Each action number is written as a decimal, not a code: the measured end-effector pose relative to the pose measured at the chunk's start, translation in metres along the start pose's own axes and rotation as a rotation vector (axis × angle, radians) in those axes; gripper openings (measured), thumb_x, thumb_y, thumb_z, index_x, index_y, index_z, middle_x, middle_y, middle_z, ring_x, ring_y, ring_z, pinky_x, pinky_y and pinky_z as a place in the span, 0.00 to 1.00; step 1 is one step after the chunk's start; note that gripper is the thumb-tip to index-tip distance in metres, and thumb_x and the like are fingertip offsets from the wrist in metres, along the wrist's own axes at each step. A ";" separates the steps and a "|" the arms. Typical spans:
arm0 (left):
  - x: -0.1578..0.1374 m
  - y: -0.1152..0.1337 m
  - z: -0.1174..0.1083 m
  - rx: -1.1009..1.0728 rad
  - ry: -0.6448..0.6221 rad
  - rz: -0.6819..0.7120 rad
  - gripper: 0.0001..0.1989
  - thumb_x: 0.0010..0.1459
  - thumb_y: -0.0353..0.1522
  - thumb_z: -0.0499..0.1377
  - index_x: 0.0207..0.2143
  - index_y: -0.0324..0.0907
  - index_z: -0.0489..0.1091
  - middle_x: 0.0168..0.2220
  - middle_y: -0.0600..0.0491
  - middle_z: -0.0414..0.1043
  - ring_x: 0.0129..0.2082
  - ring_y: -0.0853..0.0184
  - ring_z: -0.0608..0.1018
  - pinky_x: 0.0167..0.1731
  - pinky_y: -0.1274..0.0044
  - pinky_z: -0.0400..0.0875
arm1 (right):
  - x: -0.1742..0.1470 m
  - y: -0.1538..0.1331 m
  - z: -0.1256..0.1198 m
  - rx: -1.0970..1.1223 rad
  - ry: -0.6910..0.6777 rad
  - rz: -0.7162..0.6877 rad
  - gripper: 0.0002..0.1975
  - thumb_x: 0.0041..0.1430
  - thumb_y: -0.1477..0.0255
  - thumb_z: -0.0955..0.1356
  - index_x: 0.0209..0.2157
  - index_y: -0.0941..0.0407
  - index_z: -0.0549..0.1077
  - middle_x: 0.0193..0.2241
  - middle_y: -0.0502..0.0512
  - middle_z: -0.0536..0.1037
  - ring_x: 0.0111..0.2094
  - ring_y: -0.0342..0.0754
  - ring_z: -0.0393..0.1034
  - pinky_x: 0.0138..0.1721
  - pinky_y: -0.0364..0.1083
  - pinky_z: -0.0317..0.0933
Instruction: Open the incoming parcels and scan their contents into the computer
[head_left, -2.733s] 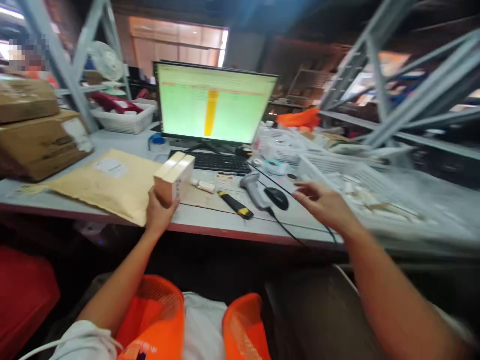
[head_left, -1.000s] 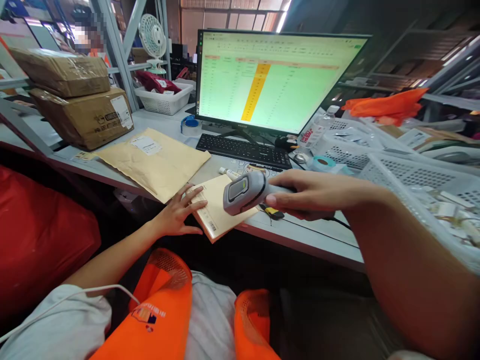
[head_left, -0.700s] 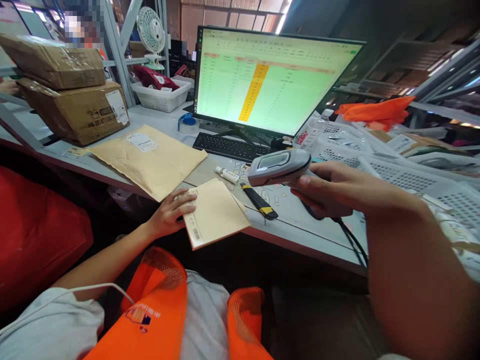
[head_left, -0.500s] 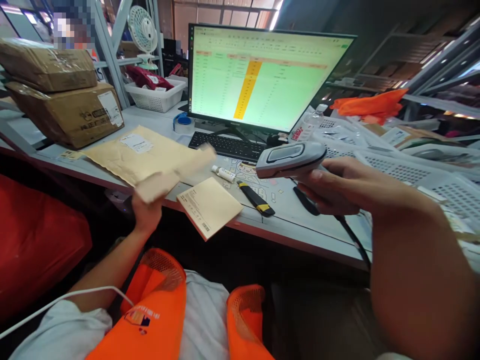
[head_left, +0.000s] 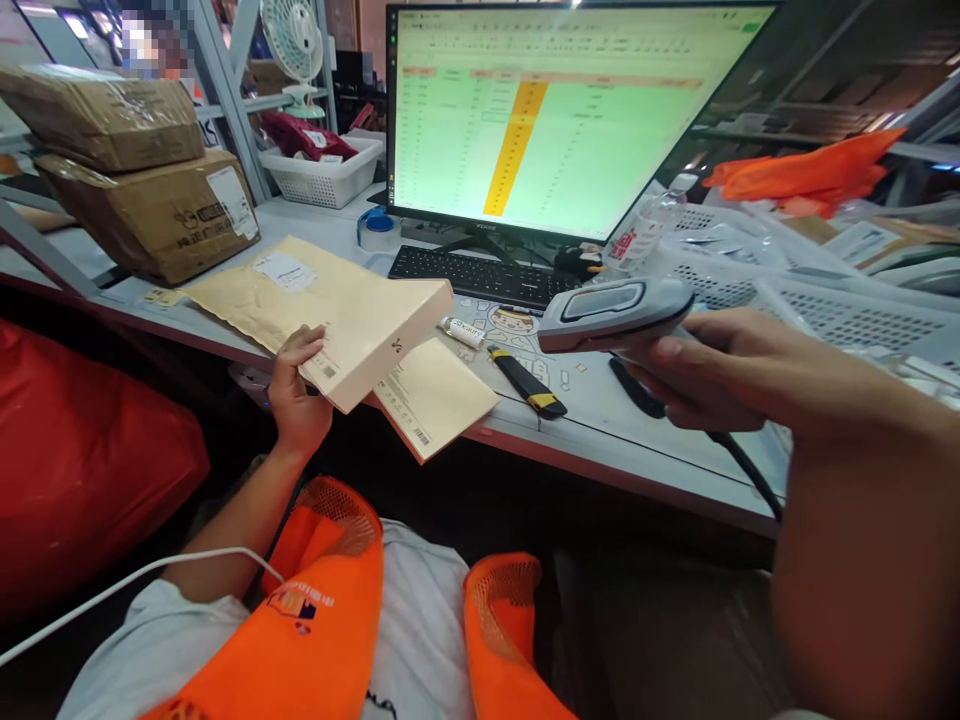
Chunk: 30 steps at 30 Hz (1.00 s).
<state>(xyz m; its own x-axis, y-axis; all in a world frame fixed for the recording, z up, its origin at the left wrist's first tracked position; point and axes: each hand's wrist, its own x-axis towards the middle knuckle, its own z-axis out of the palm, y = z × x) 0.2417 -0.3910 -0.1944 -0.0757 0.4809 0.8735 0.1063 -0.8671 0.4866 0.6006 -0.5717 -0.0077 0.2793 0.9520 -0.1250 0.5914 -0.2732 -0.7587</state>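
My left hand (head_left: 298,395) is closed on the near left corner of a flat cream box (head_left: 394,345), held tilted with its broad printed face up. Beneath and behind it lies a padded yellow mailer (head_left: 247,295) with a white label. A second cream box (head_left: 442,395), with a barcode, lies on the desk and sticks out past the front edge. My right hand (head_left: 697,375) grips a grey barcode scanner (head_left: 615,315) by its handle, its head pointing left above the desk. Between the hands are a small white tube (head_left: 463,332) and a black-and-yellow utility knife (head_left: 529,382).
A monitor (head_left: 570,120) and a black keyboard (head_left: 480,278) stand behind. Taped cartons (head_left: 150,215) are stacked at left, near a white basket (head_left: 322,175). White perforated baskets (head_left: 847,310) and a plastic bottle (head_left: 660,220) are on the right. The scanner's cable (head_left: 746,475) hangs over the edge.
My left hand has turned the cream box, blurred before, so its broad face and side now show clearly. The scanner stays in my right hand. The whole view has shifted slightly.
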 end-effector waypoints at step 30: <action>-0.016 0.011 0.021 0.063 -0.148 0.466 0.07 0.65 0.34 0.61 0.45 0.51 0.69 0.52 0.52 0.79 0.60 0.57 0.75 0.58 0.53 0.73 | 0.040 -0.019 0.099 -0.296 0.452 -0.280 0.18 0.62 0.56 0.66 0.39 0.57 0.76 0.34 0.59 0.79 0.34 0.54 0.70 0.33 0.46 0.53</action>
<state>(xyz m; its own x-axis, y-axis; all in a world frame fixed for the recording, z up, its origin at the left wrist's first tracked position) 0.2647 -0.4055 -0.2023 0.1351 0.0611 0.9889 0.1558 -0.9870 0.0397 0.5261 -0.5147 -0.0616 0.3379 0.8579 0.3871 0.8561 -0.1092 -0.5051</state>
